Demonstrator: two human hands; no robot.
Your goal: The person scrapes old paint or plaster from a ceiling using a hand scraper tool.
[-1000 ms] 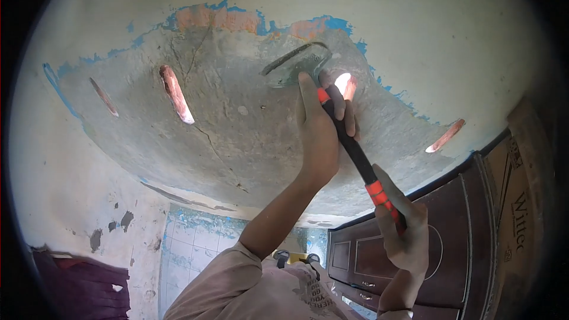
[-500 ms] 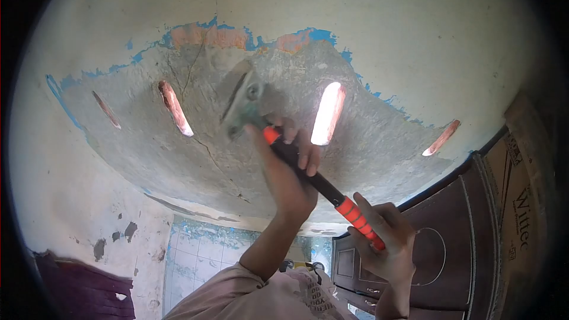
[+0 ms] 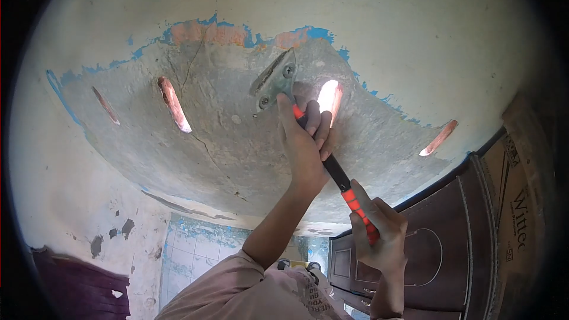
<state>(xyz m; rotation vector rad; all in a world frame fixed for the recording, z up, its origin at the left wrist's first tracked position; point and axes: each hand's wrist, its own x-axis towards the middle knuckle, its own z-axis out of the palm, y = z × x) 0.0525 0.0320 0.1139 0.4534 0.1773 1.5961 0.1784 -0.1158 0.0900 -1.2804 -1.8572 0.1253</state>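
A long-handled scraper (image 3: 338, 173) with a black and red handle slants across the middle. Its flat head, fixed with two screws, lies against the bare grey patch (image 3: 237, 160) of the wall. My left hand (image 3: 305, 142) is closed round the handle just below the head, the thumb reaching up to it. Lower down, my right hand (image 3: 382, 231) grips the red ribbed end. Ragged blue and orange paint (image 3: 213, 34) borders the grey patch above the head.
Several slots pierce the wall, a bright one (image 3: 330, 101) beside my left fingers. A dark wooden door (image 3: 438, 243) and a cardboard box (image 3: 515, 201) stand at right. Purple cloth (image 3: 80, 284) hangs lower left. Floor tiles (image 3: 192, 252) show below.
The scraper's head has moved right and slightly up across the grey patch, and my left hand has gone with it. My right hand has shifted slightly left.
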